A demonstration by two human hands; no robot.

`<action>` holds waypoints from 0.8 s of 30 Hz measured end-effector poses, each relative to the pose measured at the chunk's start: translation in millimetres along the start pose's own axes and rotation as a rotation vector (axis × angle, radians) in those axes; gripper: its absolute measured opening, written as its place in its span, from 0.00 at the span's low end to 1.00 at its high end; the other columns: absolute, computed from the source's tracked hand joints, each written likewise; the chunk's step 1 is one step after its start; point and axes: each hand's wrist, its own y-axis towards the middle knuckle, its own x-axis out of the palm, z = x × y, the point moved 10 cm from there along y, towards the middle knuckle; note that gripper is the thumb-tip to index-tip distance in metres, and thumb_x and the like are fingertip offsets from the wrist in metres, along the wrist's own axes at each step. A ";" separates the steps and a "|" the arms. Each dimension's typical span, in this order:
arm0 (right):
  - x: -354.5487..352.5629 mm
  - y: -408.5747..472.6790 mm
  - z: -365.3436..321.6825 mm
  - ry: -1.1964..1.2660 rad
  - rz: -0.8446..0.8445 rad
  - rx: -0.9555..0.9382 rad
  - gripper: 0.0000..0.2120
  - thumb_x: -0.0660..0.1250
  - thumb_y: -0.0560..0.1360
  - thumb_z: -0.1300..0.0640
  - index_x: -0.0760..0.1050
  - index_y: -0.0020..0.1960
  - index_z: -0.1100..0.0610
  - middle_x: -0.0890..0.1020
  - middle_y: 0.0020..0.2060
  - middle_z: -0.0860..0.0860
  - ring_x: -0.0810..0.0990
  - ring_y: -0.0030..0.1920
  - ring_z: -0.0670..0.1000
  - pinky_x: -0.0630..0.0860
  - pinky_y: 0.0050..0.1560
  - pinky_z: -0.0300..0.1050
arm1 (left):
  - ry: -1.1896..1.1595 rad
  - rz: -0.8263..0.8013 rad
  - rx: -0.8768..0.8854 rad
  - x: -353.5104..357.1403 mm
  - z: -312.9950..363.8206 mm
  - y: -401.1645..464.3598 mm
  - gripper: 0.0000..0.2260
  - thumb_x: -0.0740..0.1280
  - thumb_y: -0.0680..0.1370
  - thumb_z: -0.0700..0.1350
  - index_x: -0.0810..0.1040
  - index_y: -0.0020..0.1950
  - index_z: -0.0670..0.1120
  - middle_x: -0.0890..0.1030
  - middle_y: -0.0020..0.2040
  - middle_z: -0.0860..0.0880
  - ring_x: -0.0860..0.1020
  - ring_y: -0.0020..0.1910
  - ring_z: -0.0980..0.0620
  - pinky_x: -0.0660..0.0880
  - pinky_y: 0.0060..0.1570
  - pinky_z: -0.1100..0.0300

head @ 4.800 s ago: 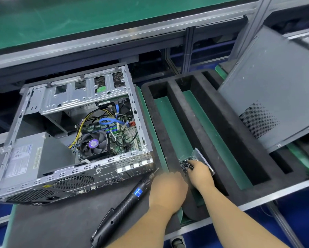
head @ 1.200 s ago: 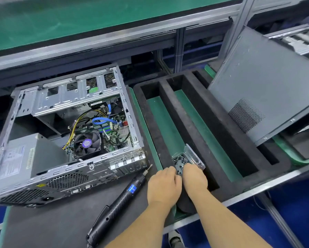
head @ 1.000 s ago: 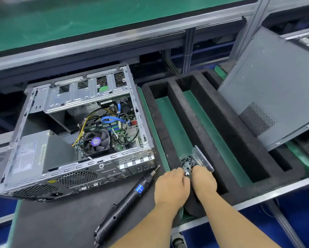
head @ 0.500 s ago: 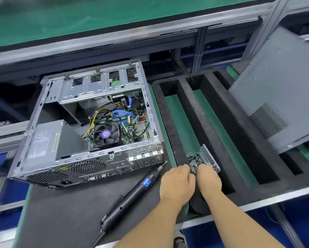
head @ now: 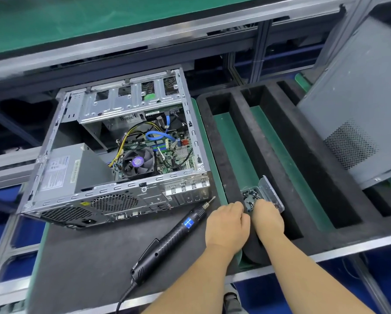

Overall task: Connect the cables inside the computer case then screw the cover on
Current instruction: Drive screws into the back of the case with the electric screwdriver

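Note:
The open computer case lies on its side on the black mat, showing the fan, the motherboard and blue and yellow cables. Its grey side cover leans upright at the far right. A small clear tray with several dark screws sits in the foam slot near the front. My right hand reaches into the tray, its fingertips hidden among the screws. My left hand is beside it, fingers curled under, and what it holds is hidden. The black electric screwdriver lies on the mat left of my hands.
A black foam holder with long green-bottomed slots fills the middle right. A green conveyor with an aluminium frame runs along the back. The bench's metal front edge lies near me, and the screwdriver's cord trails off it.
Both hands have stayed at the screw tray with only small finger movements. The view has shifted, so the case sits further right in frame. The screwdriver has not moved.

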 end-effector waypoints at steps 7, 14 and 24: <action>2.5 4.2 10.5 0.125 -0.036 0.096 0.07 0.61 0.78 0.68 0.77 0.50 0.62 0.82 0.47 0.58 0.75 0.39 0.58 0.73 0.38 0.46 | -0.008 -0.018 -0.036 3.5 -3.0 3.6 0.07 0.57 0.77 0.49 0.69 0.42 0.49 0.67 0.34 0.55 0.66 0.36 0.50 0.61 0.36 0.55; -29.7 -11.1 4.9 0.339 0.151 0.034 0.10 0.63 0.81 0.61 0.80 0.46 0.64 0.83 0.41 0.57 0.74 0.36 0.53 0.68 0.37 0.42 | -0.050 -0.058 -0.083 3.7 -6.5 2.7 0.08 0.56 0.77 0.50 0.71 0.43 0.49 0.75 0.37 0.53 0.71 0.39 0.49 0.66 0.37 0.54; -71.0 -128.0 -80.3 0.934 0.394 -0.174 0.06 0.67 0.74 0.56 0.76 0.38 0.51 0.75 0.24 0.47 0.70 0.27 0.45 0.71 0.33 0.44 | -0.855 0.306 -0.505 -81.0 -91.2 -50.2 0.12 0.60 0.76 0.43 0.75 0.35 0.53 0.77 0.32 0.55 0.72 0.33 0.59 0.67 0.33 0.64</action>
